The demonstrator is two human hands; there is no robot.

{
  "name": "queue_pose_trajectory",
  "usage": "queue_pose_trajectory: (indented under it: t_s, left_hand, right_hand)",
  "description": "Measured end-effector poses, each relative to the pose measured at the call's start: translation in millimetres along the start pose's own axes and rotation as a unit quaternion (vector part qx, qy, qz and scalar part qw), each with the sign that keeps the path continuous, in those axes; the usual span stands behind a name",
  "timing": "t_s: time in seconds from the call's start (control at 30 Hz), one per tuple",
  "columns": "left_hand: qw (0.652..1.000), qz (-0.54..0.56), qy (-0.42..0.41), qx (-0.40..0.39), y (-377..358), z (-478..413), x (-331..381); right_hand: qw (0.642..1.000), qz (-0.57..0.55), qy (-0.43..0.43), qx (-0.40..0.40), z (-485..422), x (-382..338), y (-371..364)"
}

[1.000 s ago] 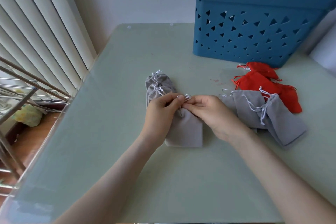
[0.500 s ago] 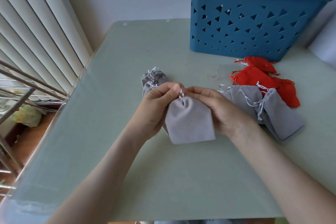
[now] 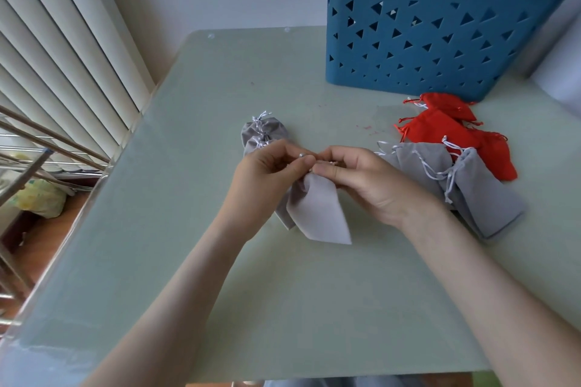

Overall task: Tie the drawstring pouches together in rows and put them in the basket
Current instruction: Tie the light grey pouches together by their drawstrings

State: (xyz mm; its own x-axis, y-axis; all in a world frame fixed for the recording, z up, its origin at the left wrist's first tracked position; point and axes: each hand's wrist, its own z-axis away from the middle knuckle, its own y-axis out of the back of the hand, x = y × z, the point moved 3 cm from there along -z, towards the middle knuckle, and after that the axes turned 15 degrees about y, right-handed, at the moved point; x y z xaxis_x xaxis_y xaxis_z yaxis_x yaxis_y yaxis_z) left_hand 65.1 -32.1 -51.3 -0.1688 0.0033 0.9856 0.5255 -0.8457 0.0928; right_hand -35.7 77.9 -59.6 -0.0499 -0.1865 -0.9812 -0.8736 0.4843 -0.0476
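Observation:
A grey drawstring pouch [image 3: 317, 214] hangs at the table's middle, its neck held between both hands. My left hand [image 3: 270, 176] pinches the white cord end at the pouch's top. My right hand [image 3: 355, 179] pinches the same cord from the other side, fingertips almost meeting. Behind my left hand lie tied grey pouches [image 3: 262, 132] in a row, joined to the held one. Loose grey pouches [image 3: 465, 185] lie to the right, red pouches [image 3: 452, 132] beyond them. The blue basket [image 3: 440, 41] stands at the back right.
The pale green glass table [image 3: 220, 292] has its left edge next to white vertical blinds [image 3: 63, 56] and a metal rack [image 3: 28, 160]. A wall stands behind the table.
Both hands have lifted the grey pouch off the table and tilted it, and my fingers have shifted along the cord at its neck. The view has moved closer to the basket.

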Motion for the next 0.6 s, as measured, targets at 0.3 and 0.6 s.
queue_pose_trajectory:
  t_s: [0.3,0.6]
  left_hand:
    - [0.991,-0.108,0.043,0.071,1.8,-3.7,-6.2]
    - [0.986,-0.149,0.031,0.068,4.9,-2.9,-2.1]
  right_hand:
    - [0.989,0.133,0.049,0.037,1.0,6.0,0.1]
    - [0.963,0.254,0.076,0.041,-0.4,4.2,3.3]
